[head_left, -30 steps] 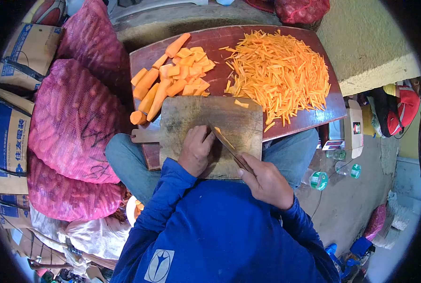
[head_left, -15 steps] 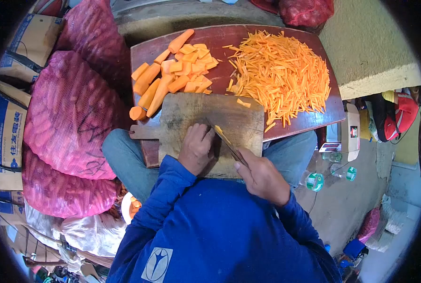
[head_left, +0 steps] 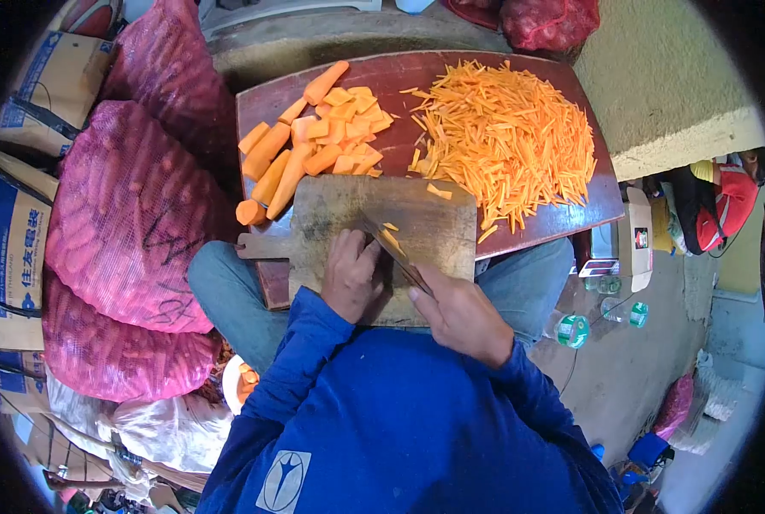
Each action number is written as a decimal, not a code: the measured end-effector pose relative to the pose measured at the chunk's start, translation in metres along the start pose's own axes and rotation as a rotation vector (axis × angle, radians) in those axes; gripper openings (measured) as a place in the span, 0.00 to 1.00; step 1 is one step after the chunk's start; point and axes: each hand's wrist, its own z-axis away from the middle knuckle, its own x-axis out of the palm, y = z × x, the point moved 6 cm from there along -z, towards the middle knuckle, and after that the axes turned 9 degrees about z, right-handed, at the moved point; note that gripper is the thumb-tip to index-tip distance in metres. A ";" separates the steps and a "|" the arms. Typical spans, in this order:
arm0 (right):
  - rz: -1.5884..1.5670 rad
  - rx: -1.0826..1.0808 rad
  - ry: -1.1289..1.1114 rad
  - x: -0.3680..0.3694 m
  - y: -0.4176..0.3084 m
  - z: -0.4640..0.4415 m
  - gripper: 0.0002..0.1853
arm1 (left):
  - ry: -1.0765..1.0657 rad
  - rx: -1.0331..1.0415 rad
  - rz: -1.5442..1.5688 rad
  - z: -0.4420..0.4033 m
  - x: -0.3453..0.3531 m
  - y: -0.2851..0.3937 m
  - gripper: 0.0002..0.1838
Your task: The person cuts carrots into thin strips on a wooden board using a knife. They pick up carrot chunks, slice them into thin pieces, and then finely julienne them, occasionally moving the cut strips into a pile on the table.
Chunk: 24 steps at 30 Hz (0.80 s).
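Note:
My right hand (head_left: 466,315) grips a knife (head_left: 386,243), its blade slanting across a worn wooden cutting board (head_left: 331,206). My left hand (head_left: 348,272) rests on the board with its fingers curled, close to the left of the blade; whatever lies under them is hidden. Thin carrot slices (head_left: 391,227) cling to or lie beside the right of the blade. Another flat carrot slice (head_left: 440,192) sits near the board's far edge. Beyond the board, peeled carrots (head_left: 267,147) and cut carrot chunks (head_left: 339,128) lie at left, and a heap of carrot strips (head_left: 511,137) at right.
The red-brown table (head_left: 404,73) carries the carrots. Pink mesh sacks (head_left: 134,214) and cardboard boxes (head_left: 10,248) stand at left, with a white container (head_left: 232,381) of carrot pieces below. Plastic bottles (head_left: 571,330) and an open carton (head_left: 639,240) are on the floor at right.
The knife and my right hand have shifted slightly left, the blade nearer my left fingers. My left hand has stayed almost in place, still curled on the board.

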 end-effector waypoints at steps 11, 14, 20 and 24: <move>-0.025 -0.053 0.031 -0.001 -0.008 0.005 0.20 | -0.012 0.056 0.025 0.001 -0.003 0.005 0.25; 0.005 0.006 -0.013 0.004 -0.004 0.006 0.21 | -0.012 -0.006 0.007 0.007 0.005 -0.003 0.24; 0.010 0.002 -0.026 0.007 -0.005 0.000 0.20 | 0.006 0.003 -0.039 0.004 -0.001 0.002 0.22; 0.018 0.018 -0.047 0.009 -0.002 -0.003 0.20 | 0.058 0.023 -0.012 0.004 0.000 0.004 0.22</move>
